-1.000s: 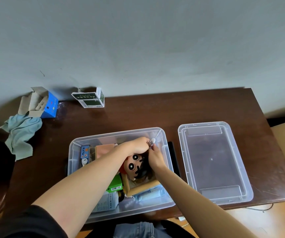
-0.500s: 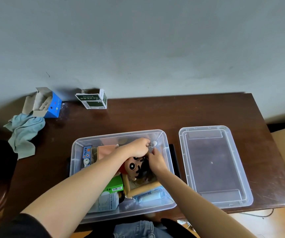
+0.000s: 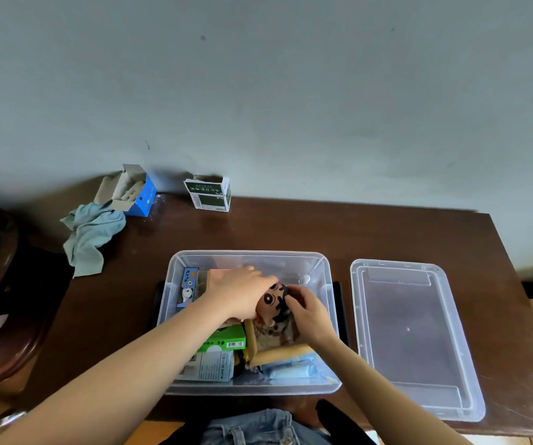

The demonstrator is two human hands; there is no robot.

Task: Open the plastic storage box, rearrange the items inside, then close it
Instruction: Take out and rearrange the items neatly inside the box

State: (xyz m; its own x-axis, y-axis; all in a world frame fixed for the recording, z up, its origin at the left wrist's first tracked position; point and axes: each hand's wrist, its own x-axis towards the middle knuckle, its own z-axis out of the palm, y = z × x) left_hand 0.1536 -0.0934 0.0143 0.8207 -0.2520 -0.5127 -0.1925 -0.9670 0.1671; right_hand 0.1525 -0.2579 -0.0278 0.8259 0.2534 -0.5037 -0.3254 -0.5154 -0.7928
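Only the head view here, so that's what I'm going off. The clear plastic storage box (image 3: 321, 271) sits open on the dark wooden table (image 3: 290, 229), and its lid (image 3: 412, 335) lies flat just to the right of it. Both hands are inside the box. My left hand (image 3: 242, 293) lies palm-down with fingers pretty straight, resting over a tan box near the back and touching the doll (image 3: 271, 305) — a plush cartoon head with big black eyes. My right hand (image 3: 306, 308) has its fingers curled round the dark-haired side of the doll's head.

Also in the box: a green carton (image 3: 223, 340) with a barcode label, a pale printed carton (image 3: 213, 367) below it, a blue card (image 3: 188, 287) along the left wall. The writing on all of them is too small for me to read.

Back by the wall sit an opened blue box (image 3: 136, 195), a teal cloth (image 3: 91, 232) and a green-and-white box (image 3: 209, 194) — its lettering is unreadable too.
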